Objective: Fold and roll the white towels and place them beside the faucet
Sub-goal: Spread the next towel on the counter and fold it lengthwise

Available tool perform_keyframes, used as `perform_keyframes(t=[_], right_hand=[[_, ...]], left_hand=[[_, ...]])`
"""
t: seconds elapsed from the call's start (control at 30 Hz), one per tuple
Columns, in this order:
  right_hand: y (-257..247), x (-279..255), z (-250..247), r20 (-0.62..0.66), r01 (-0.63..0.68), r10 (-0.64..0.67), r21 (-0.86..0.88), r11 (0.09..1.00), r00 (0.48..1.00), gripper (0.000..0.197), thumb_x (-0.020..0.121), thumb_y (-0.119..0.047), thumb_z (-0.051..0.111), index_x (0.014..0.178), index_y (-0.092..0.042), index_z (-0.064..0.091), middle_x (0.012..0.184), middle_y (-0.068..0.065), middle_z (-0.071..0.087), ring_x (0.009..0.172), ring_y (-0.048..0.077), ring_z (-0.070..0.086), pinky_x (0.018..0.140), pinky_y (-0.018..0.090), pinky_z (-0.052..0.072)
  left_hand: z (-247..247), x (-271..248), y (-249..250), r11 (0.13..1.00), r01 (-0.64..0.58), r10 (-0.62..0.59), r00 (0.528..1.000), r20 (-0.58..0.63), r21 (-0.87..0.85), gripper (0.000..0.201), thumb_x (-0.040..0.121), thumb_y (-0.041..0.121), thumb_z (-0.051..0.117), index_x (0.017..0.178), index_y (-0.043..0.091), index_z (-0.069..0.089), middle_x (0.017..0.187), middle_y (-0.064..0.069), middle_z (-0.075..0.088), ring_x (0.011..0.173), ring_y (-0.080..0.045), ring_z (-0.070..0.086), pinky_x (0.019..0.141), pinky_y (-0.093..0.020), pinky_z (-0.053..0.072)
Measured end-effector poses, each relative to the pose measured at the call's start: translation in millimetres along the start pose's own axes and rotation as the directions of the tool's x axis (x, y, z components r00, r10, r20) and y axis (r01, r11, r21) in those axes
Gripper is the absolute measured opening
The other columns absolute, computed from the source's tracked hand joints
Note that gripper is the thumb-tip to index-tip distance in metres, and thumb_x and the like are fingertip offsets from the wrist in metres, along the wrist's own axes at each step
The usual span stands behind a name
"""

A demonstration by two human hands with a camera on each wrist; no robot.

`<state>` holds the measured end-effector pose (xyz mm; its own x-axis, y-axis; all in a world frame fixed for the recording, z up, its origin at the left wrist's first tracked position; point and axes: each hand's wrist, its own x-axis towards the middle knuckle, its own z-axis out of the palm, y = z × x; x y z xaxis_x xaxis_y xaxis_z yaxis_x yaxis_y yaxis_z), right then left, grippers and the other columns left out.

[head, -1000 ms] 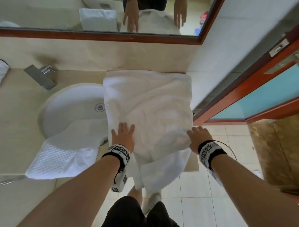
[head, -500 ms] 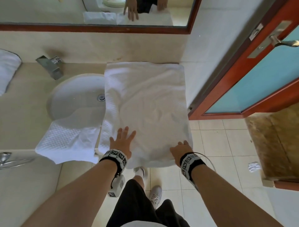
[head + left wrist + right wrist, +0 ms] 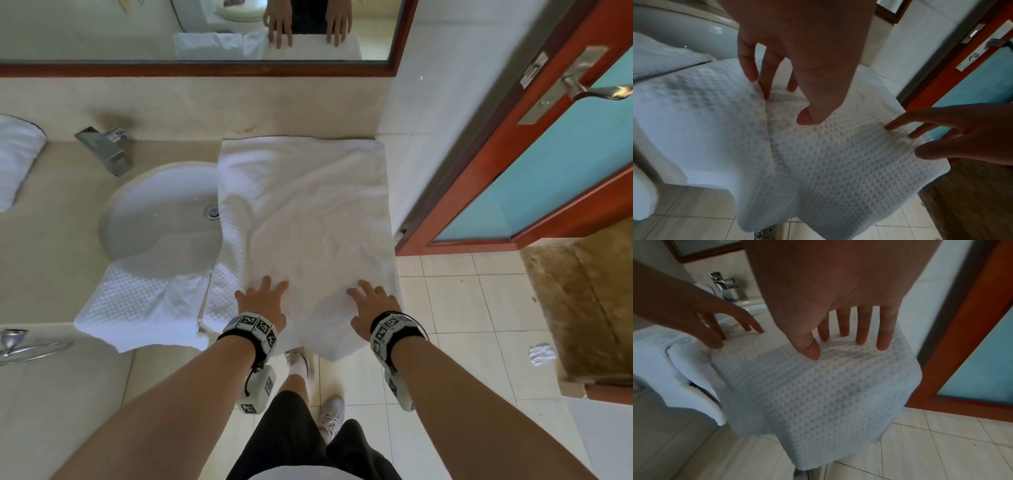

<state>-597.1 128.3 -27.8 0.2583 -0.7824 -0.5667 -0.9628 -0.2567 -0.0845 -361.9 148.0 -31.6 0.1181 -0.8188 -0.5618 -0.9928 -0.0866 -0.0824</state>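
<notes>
The waffle-weave white towel (image 3: 305, 219) lies flat on the table (image 3: 51, 246), its near edge drooping off the table at 6 o'clock, its underside hidden. Left hand (image 3: 262, 301) and right hand (image 3: 373, 305) press it, fingers spread, both released. A second towel (image 3: 144, 301) drapes the round basin (image 3: 161, 205) at 9 o'clock.

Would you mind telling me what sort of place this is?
A bathroom, most likely: a white sink basin set in a beige counter, a chrome faucet behind it, a wood-framed mirror above, and a tiled floor.
</notes>
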Motion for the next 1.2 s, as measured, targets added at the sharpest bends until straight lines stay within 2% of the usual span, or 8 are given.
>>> perform_keyframes(t=[0.2,0.37,0.57,0.7,0.8,0.97,1.1,1.2], right_hand=[[4.1,27.3,-17.0,-0.040,-0.061,0.060,-0.016,0.998,0.997,0.049,0.093,-0.038,0.049,0.137,-0.022,0.038,0.140,0.002,0.037,0.119,0.029,0.045,0.099,0.044,0.040],[1.6,71.2,-39.2,-0.120,-0.116,0.117,0.015,0.993,0.986,0.057,0.091,-0.043,0.050,0.141,-0.021,0.033,0.142,0.008,0.036,0.125,0.028,0.040,0.103,0.042,0.038],[6.4,145.6,-79.7,-0.091,-0.141,0.152,0.118,0.983,0.984,0.085,0.092,-0.050,0.055,0.156,-0.025,0.007,0.164,0.009,-0.010,0.150,0.031,0.005,0.117,0.044,0.025],[8.3,195.1,-111.3,-0.081,-0.209,0.234,0.237,0.949,0.969,0.090,0.090,-0.054,0.057,0.157,-0.028,0.002,0.164,0.005,-0.016,0.152,0.029,-0.001,0.117,0.046,0.026],[14.1,225.8,-129.9,-0.066,-0.254,0.283,0.284,0.924,0.957,0.095,0.088,-0.058,0.058,0.157,-0.030,-0.001,0.164,0.005,-0.018,0.152,0.029,-0.004,0.117,0.047,0.027],[28.9,253.6,-143.7,-0.064,-0.293,0.323,0.290,0.911,0.944,0.102,0.086,-0.067,0.055,0.157,-0.030,-0.008,0.163,0.007,-0.020,0.151,0.030,-0.012,0.123,0.045,0.008],[29.7,252.0,-119.5,-0.070,-0.244,0.276,0.294,0.924,0.959,0.103,0.085,-0.075,0.047,0.155,-0.033,-0.015,0.159,0.006,-0.031,0.149,0.029,-0.021,0.123,0.044,0.000],[25.5,248.3,-111.5,-0.105,-0.245,0.289,0.309,0.919,0.952,0.100,0.085,-0.077,0.044,0.154,-0.036,-0.016,0.159,0.003,-0.032,0.149,0.026,-0.021,0.121,0.044,0.002]], left_hand=[[-14.8,25.2,-30.5,0.967,0.161,-0.150,0.986,0.071,-0.197,0.078,0.089,0.042,0.056,0.152,0.039,0.010,0.148,-0.005,0.018,0.119,-0.030,0.052,0.090,-0.040,0.052],[-41.4,64.4,-54.3,0.970,0.172,-0.189,0.978,-0.085,-0.173,0.056,0.092,0.042,0.044,0.144,0.032,0.025,0.126,-0.004,0.040,0.096,-0.026,0.059,0.072,-0.036,0.047],[-78.2,141.1,-85.2,0.944,0.257,-0.281,0.955,-0.095,-0.208,0.064,0.089,0.050,0.050,0.143,0.028,0.025,0.137,-0.013,0.036,0.118,-0.033,0.046,0.094,-0.045,0.043],[-97.0,196.7,-102.5,0.910,0.293,-0.320,0.947,-0.045,-0.294,0.077,0.090,0.056,0.048,0.152,0.033,0.008,0.153,-0.021,0.025,0.132,-0.038,0.039,0.108,-0.054,0.032],[-108.6,235.0,-112.6,0.848,0.323,-0.358,0.934,-0.006,-0.420,0.086,0.091,0.063,0.046,0.149,0.050,-0.017,0.158,-0.023,0.018,0.139,-0.040,0.033,0.112,-0.058,0.024],[-113.5,275.0,-127.3,0.689,0.288,-0.367,0.930,0.023,-0.665,0.097,0.081,0.075,0.053,0.132,0.068,-0.030,0.144,-0.030,0.038,0.127,-0.048,0.045,0.105,-0.062,0.037],[-119.3,280.9,-123.1,0.591,0.234,-0.401,0.916,-0.029,-0.772,0.096,0.087,0.041,0.070,0.149,0.058,-0.001,0.132,-0.024,0.054,0.117,-0.043,0.054,0.103,-0.053,0.043],[-127.9,285.5,-123.4,0.618,0.199,-0.421,0.901,-0.107,-0.760,0.086,0.090,0.008,0.058,0.150,0.054,0.017,0.116,-0.016,0.055,0.102,-0.037,0.057,0.095,-0.045,0.047]])
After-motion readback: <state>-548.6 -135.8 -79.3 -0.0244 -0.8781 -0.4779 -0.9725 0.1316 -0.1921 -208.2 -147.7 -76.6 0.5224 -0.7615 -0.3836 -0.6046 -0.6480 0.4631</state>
